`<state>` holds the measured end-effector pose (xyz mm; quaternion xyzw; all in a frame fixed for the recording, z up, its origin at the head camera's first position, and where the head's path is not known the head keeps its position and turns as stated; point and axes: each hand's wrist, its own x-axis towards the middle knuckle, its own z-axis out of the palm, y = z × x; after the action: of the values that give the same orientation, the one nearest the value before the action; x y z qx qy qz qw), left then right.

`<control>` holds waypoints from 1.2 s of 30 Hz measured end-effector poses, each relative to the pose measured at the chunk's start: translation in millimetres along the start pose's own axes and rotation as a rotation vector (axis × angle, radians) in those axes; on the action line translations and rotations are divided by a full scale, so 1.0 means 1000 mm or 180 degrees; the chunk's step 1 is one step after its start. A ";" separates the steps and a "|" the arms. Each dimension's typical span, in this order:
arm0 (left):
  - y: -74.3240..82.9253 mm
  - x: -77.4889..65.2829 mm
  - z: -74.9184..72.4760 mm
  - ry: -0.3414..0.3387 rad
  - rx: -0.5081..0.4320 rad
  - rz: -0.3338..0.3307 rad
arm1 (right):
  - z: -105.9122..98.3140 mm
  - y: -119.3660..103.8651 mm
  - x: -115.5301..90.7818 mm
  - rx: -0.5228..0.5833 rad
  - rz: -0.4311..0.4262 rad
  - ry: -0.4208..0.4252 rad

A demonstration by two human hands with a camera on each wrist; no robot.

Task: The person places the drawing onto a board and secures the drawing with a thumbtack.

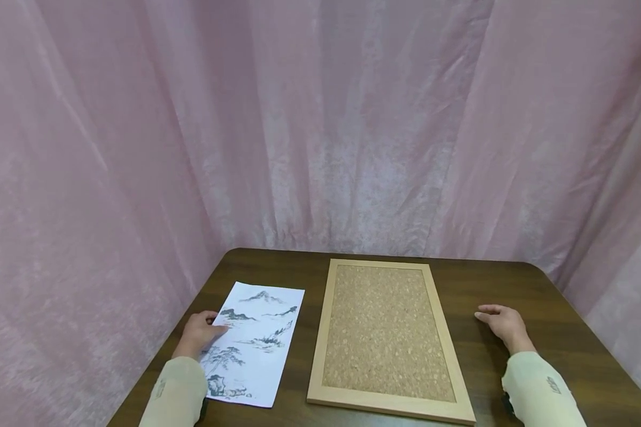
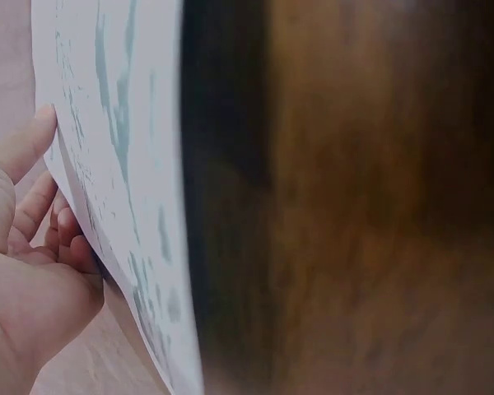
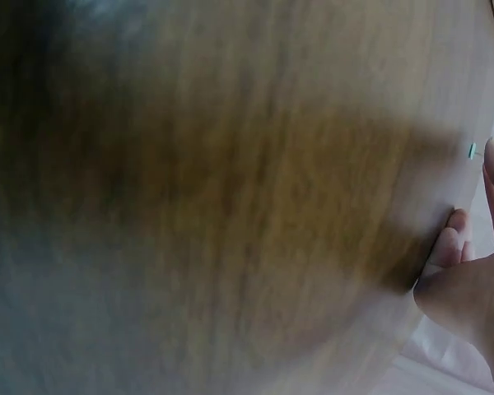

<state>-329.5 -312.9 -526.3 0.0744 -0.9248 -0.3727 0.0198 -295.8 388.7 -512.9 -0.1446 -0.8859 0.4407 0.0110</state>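
At the left side of the table lies a sheet of white paper (image 1: 256, 347) printed with an ink landscape of mountains and trees. My left hand (image 1: 202, 330) pinches its left edge, thumb on top and the other fingers beneath; in the left wrist view the paper (image 2: 148, 164) bows up along that edge. To the right, my right hand (image 1: 504, 325) is low over the table, fingers loosely bent. In the right wrist view a small green-headed pin (image 3: 473, 151) shows right at the thumb tip, its thin point toward the thumb; I cannot tell whether it is held.
A cork board (image 1: 387, 332) with a pale wooden frame lies flat between the two hands, reaching close to the near side. The dark brown wooden table (image 1: 486, 279) has rounded far corners. Pink curtains (image 1: 352, 118) hang behind it and along both sides.
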 end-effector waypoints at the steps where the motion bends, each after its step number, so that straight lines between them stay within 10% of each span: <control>1: 0.000 0.000 0.000 0.0008 -0.0007 -0.0028 | 0.000 0.000 0.000 -0.0040 0.0013 0.0008; 20: 0.003 0.000 -0.007 0.0002 0.0000 -0.0030 | 0.011 -0.002 0.002 -0.0671 -0.0239 0.0439; 36: 0.026 0.016 -0.022 -0.0067 -0.1581 -0.0623 | 0.011 -0.002 0.004 -0.0684 -0.0214 0.0406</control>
<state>-346.6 -311.9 -492.3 0.1525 -0.7936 -0.5890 -0.0082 -301.8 380.2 -518.8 -0.1429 -0.9298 0.3325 0.0665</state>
